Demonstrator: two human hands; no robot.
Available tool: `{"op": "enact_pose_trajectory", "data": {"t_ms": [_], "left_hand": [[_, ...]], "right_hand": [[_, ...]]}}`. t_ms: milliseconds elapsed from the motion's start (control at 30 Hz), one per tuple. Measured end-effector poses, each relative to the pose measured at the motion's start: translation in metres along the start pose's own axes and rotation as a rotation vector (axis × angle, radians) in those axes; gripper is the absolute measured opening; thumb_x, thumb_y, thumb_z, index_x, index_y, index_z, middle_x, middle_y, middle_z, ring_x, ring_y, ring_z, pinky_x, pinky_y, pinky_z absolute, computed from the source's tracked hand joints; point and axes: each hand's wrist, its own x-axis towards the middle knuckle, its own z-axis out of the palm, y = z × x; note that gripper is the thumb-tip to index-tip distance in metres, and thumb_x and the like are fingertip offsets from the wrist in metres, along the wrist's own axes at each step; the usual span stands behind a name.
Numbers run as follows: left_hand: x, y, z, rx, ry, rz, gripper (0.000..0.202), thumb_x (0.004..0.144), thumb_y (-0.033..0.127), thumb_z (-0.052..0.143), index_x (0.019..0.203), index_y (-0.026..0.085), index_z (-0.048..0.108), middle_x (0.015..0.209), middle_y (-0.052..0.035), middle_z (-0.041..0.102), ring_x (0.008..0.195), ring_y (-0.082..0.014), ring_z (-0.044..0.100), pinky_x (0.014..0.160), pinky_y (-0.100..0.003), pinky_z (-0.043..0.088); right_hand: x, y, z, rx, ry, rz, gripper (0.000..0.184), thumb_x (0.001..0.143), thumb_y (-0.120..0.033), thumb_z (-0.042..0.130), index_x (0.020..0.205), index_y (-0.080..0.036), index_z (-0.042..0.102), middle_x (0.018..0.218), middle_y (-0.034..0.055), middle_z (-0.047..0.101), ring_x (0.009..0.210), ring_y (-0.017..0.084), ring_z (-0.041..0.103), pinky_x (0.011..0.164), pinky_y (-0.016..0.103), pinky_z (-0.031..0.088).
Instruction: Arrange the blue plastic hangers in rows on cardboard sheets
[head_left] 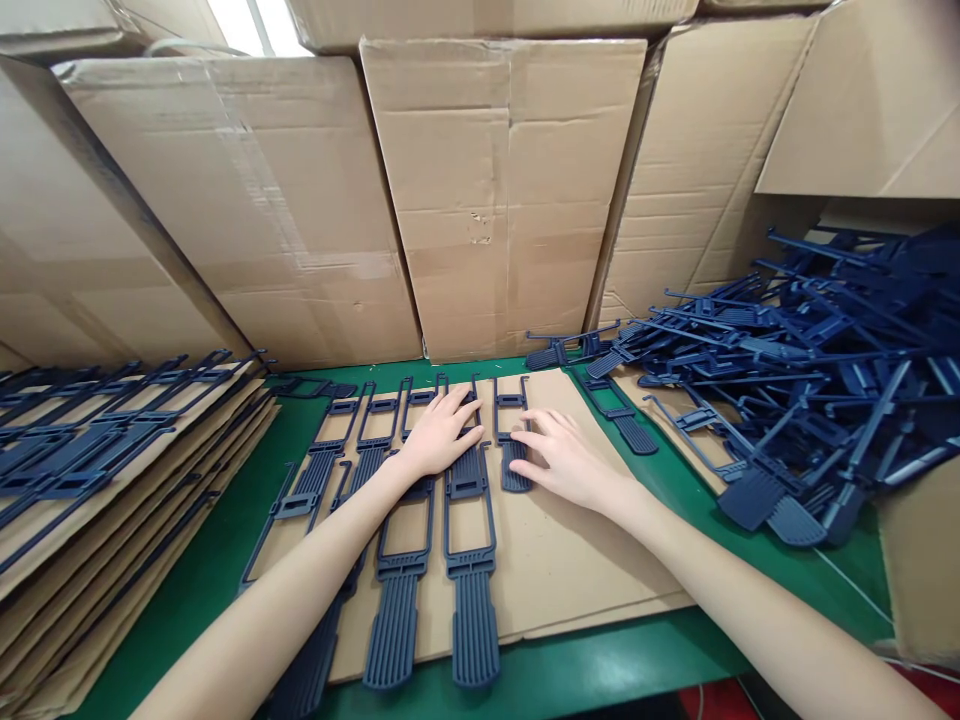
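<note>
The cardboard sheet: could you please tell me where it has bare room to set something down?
The cardboard sheet is bare between the blue parts, the right forearm and its front edge; its left side is crowded.

Cardboard boxes (pixel 465 150) – taped, side by side, green tabletop (pixel 615 668)

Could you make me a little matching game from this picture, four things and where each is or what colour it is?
Column one:
1. Left hand
2. Right hand
3. Jumbled pile of plastic parts
4. Tabletop

Column two:
A. Green
B. With its fingers at the rightmost part laid on the middle cardboard
C. Heaped at the picture's right side
D. Spread over laid-out parts, nearer the picture's middle column of parts

Pairs: 1-D, 2-B, 3-C, 4-A
</note>
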Motion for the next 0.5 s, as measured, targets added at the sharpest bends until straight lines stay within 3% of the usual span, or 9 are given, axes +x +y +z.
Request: {"op": "enact_pose_trajectory", "data": {"t_ms": [67,233,500], "left_hand": [[0.001,0.0,0.0,0.002,-0.004,-0.006,0.052,0.095,0.047,0.037,0.135,0.016,0.048,0.15,-0.0141,0.033,0.14,-0.0265,0.027,0.115,-0.047,0.019],[0.002,-0.001,0.001,0.033,-0.017,-0.006,0.05,0.095,0.044,0.038,0.135,0.015,0.048,0.15,-0.015,0.032,0.141,-0.0264,0.026,0.115,-0.046,0.019],[0.002,-0.001,0.003,0.016,-0.007,-0.003,0.049,0.095,0.046,0.036,0.135,0.02,0.047,0.151,-0.0115,0.032,0.141,-0.0252,0.026,0.115,-0.048,0.021]], "right_hand": [[-0.001,-0.006,-0.003,-0.033,-0.037,0.006,0.031,0.086,-0.033,0.062,0.112,-0.017,0.063,0.113,0.0124,0.057,0.108,0.028,0.05,0.092,0.045,0.043],[-0.001,-0.009,-0.001,-0.021,-0.062,0.008,0.024,0.091,-0.028,0.054,0.109,-0.016,0.065,0.108,0.0108,0.059,0.102,0.024,0.055,0.089,0.039,0.047],[-0.002,0.008,0.008,0.033,-0.088,-0.004,0.05,0.087,-0.046,0.056,0.129,-0.018,0.056,0.137,0.0141,0.046,0.124,0.032,0.044,0.104,0.048,0.038]]}}
